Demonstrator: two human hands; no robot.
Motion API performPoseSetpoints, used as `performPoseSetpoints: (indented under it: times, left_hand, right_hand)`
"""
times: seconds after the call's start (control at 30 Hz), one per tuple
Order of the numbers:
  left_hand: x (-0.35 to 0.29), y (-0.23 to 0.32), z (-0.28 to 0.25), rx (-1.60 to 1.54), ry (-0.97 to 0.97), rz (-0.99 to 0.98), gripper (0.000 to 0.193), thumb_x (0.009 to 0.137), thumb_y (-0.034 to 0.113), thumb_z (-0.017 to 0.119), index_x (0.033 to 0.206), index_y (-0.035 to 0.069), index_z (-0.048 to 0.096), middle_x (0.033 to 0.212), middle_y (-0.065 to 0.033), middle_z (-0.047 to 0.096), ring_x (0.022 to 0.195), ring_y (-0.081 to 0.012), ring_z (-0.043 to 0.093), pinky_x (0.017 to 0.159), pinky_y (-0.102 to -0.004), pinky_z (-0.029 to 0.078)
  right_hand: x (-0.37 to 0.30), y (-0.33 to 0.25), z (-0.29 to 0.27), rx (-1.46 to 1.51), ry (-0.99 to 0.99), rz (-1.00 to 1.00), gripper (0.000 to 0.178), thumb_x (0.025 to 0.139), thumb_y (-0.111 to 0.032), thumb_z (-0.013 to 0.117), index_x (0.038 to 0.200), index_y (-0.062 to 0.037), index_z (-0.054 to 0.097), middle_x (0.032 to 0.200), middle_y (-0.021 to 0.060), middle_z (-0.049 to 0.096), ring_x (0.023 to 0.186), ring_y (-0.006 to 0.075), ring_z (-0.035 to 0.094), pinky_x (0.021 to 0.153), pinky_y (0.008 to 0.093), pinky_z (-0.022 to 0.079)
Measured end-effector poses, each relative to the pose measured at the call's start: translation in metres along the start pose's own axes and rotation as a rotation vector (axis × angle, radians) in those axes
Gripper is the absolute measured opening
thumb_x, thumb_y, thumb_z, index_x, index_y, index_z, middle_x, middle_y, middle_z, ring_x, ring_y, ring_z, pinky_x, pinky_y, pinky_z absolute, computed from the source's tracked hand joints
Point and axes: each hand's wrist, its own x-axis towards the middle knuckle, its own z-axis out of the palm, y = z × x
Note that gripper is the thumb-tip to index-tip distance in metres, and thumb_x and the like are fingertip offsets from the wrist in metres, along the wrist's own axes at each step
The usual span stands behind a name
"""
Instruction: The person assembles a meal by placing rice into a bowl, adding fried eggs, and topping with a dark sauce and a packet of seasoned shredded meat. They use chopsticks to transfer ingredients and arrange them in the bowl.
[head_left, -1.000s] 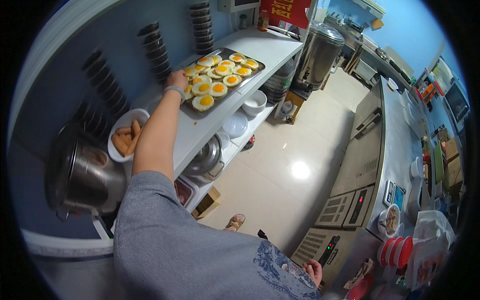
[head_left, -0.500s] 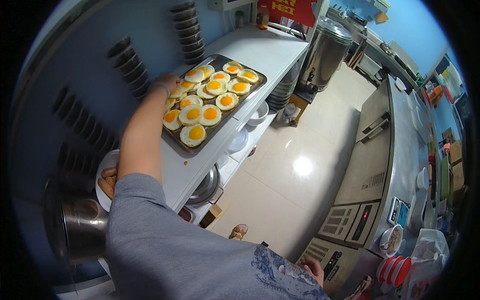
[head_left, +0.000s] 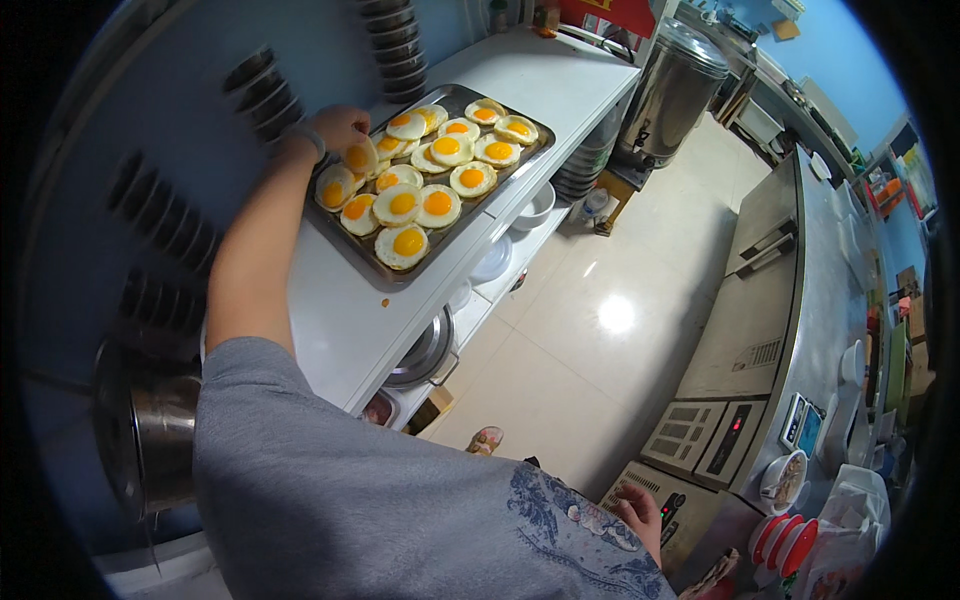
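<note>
My left hand [head_left: 340, 128] reaches over the far left edge of a metal tray [head_left: 390, 272]. Its fingers are bent down and closed at the rim of a fried egg [head_left: 359, 157], which looks tilted; the fingertips are partly hidden. Many more fried eggs, yolk up, cover the tray, some overlapping, with one fried egg [head_left: 402, 247] at the near corner. My right hand [head_left: 640, 516] hangs low beside my shirt, fingers loosely bent and apart, with nothing visible in it.
The tray rests on a white counter [head_left: 345, 330]. Stacked dark cups [head_left: 265, 95] line the blue wall. Below are shelves with a white bowl [head_left: 537, 207]. A steel urn [head_left: 670, 90] stands beyond. Across the floor, a steel refrigerated counter [head_left: 735, 330] carries a scale [head_left: 803, 425].
The view has shifted, so the tray sits higher and further right in it. My left hand stays at the tray's far left edge, and the egg by its fingers shows more fully.
</note>
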Motion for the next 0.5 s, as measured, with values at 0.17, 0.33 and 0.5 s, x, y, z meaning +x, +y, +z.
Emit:
performPoseSetpoints:
  times: [0.17, 0.33, 0.5]
  left_hand:
    - [-0.024, 0.065, -0.039, -0.407, -0.139, 0.156, 0.019, 0.084, 0.021, 0.061, 0.094, 0.005, 0.058, 0.086, -0.0024, 0.060, 0.077, -0.0116, 0.056, 0.071, -0.0271, 0.048]
    - [-0.050, 0.162, -0.043, -0.846, -0.242, 0.257, 0.026, 0.089, 0.029, 0.059, 0.098, 0.005, 0.056, 0.090, -0.0024, 0.059, 0.082, -0.0095, 0.058, 0.073, -0.0243, 0.051]
    - [-0.072, 0.235, -0.021, -1.085, -0.512, 0.299, 0.027, 0.089, 0.032, 0.060, 0.100, 0.008, 0.054, 0.090, -0.0008, 0.059, 0.079, -0.0093, 0.060, 0.074, -0.0244, 0.052]
  right_hand:
    - [0.028, -0.035, 0.020, 0.161, -0.170, -0.151, 0.034, 0.086, -0.009, 0.059, 0.118, 0.0013, 0.051, 0.108, 0.0128, 0.059, 0.096, 0.0214, 0.059, 0.087, 0.0349, 0.047]
    - [0.103, -0.123, 0.104, 0.494, -0.658, -0.326, 0.052, 0.087, -0.027, 0.060, 0.130, -0.0041, 0.042, 0.129, 0.0153, 0.048, 0.117, 0.0295, 0.048, 0.097, 0.0412, 0.039]
    - [0.136, -0.202, 0.181, 0.644, -0.723, -0.368, 0.045, 0.094, -0.030, 0.048, 0.132, -0.0075, 0.040, 0.124, 0.0096, 0.050, 0.112, 0.0219, 0.050, 0.095, 0.0352, 0.040]
